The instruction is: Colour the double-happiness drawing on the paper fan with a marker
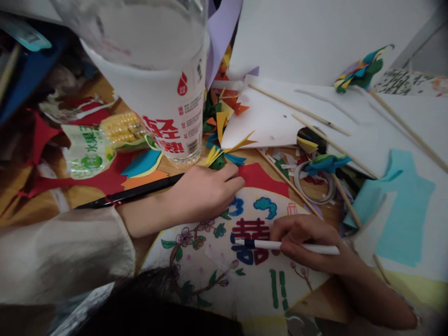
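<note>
My right hand (pixel 304 238) is closed around a white marker (pixel 318 248) with a dark blue band. The marker's tip points left, at the red and blue double-happiness character (pixel 250 233) on a white paper drawing (pixel 206 261). Flowering branches, blue clouds and green bars are also drawn on this curved-edged sheet. My left hand (pixel 206 191) rests at the sheet's upper left edge with its fingers curled; anything under them is hidden. A black pen-like stick (pixel 133 190) lies just behind my left wrist. Red paper (pixel 262 179) shows beyond the sheet's top edge.
A tall clear bottle (pixel 164 93) stands behind my left hand. Left of it lies a corn wrapper (pixel 89 149). Wooden sticks (pixel 297 109), a tape roll (pixel 315 182), cut paper scraps and light-blue paper (pixel 406 210) crowd the right side. Dark hair (pixel 150 303) covers the bottom edge.
</note>
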`<action>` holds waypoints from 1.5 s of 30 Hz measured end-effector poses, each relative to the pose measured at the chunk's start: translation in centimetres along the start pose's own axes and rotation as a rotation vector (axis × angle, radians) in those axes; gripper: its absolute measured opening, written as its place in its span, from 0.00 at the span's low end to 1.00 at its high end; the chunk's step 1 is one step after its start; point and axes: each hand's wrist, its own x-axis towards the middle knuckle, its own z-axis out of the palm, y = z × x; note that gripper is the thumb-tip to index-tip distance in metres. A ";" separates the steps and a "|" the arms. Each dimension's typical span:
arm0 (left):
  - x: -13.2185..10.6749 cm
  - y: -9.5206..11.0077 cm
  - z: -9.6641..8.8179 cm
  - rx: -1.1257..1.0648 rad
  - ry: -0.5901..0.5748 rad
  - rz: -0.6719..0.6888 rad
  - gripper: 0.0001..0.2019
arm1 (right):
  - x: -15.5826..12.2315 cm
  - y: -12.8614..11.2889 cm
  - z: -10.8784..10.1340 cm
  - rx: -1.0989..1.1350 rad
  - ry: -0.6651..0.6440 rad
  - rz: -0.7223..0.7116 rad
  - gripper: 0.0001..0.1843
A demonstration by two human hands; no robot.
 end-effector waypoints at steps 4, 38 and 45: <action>0.1 0.1 0.0 0.008 -0.025 -0.011 0.12 | 0.1 -0.1 0.0 -0.022 -0.006 -0.018 0.09; 0.0 0.1 -0.3 0.015 -0.062 -0.033 0.11 | -0.7 0.0 -0.2 0.003 0.030 0.087 0.10; 0.0 0.1 -0.3 -0.009 -0.067 -0.033 0.11 | -1.0 0.2 -0.2 0.029 0.026 0.100 0.10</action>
